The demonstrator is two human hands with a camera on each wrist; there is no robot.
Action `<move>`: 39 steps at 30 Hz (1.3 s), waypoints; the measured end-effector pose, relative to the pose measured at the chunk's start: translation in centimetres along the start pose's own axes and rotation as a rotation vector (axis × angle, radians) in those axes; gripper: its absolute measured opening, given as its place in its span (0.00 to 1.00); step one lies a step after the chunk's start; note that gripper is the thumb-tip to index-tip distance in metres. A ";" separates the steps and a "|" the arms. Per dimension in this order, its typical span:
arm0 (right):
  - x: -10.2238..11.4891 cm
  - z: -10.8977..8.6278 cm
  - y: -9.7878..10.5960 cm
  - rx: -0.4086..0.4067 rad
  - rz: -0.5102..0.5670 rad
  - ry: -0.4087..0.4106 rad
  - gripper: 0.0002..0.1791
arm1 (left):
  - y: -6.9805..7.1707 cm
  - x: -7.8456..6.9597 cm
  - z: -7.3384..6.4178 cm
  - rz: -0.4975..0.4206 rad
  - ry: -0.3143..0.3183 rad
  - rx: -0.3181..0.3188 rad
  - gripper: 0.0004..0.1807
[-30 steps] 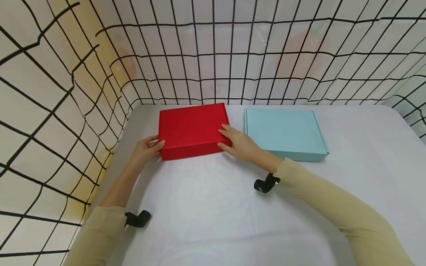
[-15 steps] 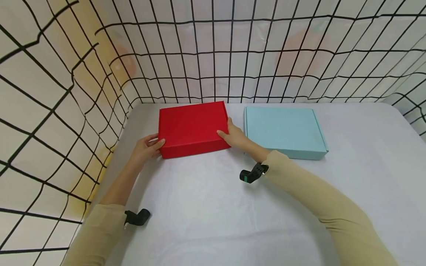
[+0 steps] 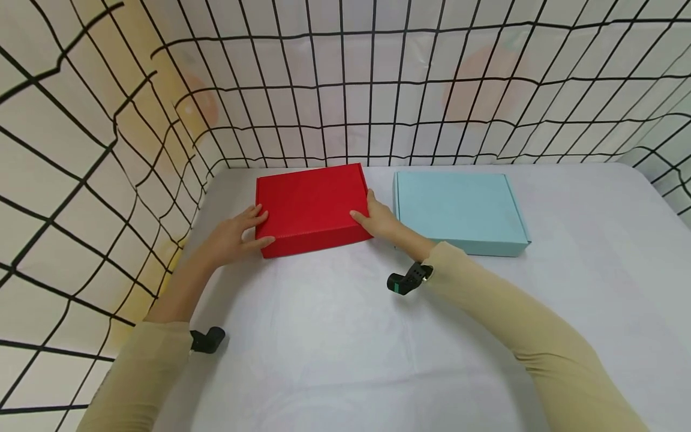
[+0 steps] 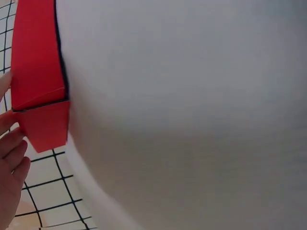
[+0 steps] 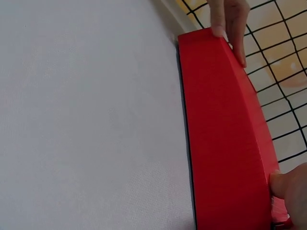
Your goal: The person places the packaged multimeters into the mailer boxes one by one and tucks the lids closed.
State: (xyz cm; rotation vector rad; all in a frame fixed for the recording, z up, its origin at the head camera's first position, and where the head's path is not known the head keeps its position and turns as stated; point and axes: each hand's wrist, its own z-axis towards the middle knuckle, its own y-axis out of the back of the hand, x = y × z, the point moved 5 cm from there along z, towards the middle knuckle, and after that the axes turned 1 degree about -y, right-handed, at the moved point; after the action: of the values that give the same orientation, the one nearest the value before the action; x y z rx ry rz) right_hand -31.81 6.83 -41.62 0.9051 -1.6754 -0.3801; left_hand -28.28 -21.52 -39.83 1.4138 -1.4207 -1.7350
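A flat red cardboard box (image 3: 313, 204) lies closed at the back, left of the middle, slightly askew. At its left end, my left hand (image 3: 233, 239) has its fingers spread, the fingertips at the top edge and the thumb by the front corner. Fingers (image 4: 14, 151) of that hand show beside the box's end face in the left wrist view. My right hand (image 3: 382, 221) grips the box's right end, thumb on top near the front edge and fingers along the side. The right wrist view shows its thumb (image 5: 283, 184) against the box's edge.
A light blue box (image 3: 459, 207) of similar shape lies to the right, just behind the right forearm. Black wire mesh (image 3: 345, 90) stands along the back and left of the white-covered table (image 3: 335, 336).
The right hand has closed around the red box's right end, its fingers going from the top to the side. The left hand has loosened, its fingers moving up to the top edge.
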 end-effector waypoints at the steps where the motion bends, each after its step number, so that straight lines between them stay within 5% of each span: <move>1: 0.0 0.0 0.0 0.004 -0.002 0.003 0.43 | 0.1 0.0 0.1 0.006 -0.005 0.016 0.40; 9: 0.5 0.1 0.2 0.041 -0.055 0.035 0.44 | 0.5 -0.6 0.2 0.098 0.046 0.095 0.46; 21: 0.3 0.1 0.4 0.088 -0.088 0.036 0.45 | 0.6 -1.8 0.6 0.291 0.011 0.082 0.45; 29: 0.4 -0.1 0.5 0.085 -0.092 0.058 0.45 | 0.2 -1.9 0.7 0.307 -0.015 0.042 0.45; 39: 0.5 0.0 0.4 0.080 -0.088 0.066 0.44 | -0.3 -1.9 0.3 0.389 -0.143 -0.065 0.44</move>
State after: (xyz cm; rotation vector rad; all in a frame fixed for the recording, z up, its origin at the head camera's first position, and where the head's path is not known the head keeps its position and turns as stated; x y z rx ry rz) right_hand -31.96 6.76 -41.01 1.0425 -1.6028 -0.3411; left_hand -27.84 -19.70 -39.31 0.9176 -1.5748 -1.6333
